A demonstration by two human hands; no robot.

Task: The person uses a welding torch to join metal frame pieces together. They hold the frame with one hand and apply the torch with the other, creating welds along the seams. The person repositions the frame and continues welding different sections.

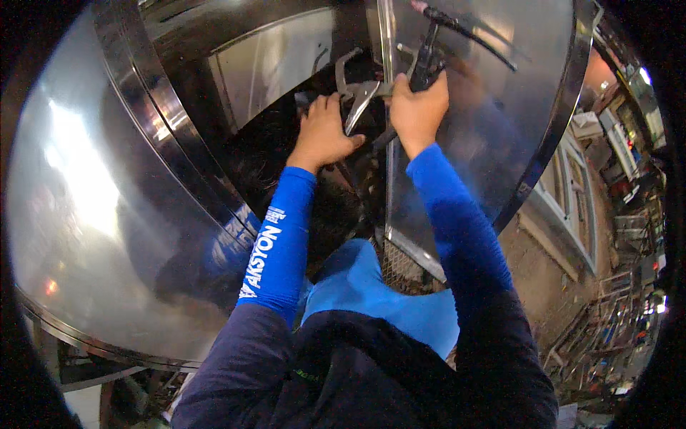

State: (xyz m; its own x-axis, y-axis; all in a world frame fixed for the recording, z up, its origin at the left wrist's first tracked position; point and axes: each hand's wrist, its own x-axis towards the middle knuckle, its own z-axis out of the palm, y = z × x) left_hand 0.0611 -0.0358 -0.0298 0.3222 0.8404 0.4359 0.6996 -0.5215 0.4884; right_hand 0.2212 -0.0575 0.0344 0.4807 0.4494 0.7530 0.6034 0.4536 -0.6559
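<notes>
Dark shirt (357,365) lies nearest; ahead, the right hand (419,107) wraps tightly round a black torch (427,58), its head jutting beyond the fist. The left hand (321,134) spreads beside a silver clamp (361,99), contact unclear, at the steel panel (493,121)'s upright edge; dark space gapes leftward.

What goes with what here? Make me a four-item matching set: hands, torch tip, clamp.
Column one
1. Left hand
2. Right hand
3. Torch tip
4. Clamp

Column two
A. Pinkish, at the top edge of the picture
B. Thumb spread away from the fingers
C. Silver-grey metal, partly between the two hands
D. Closed around a black torch

Pairs: 1-B, 2-D, 3-A, 4-C
</notes>
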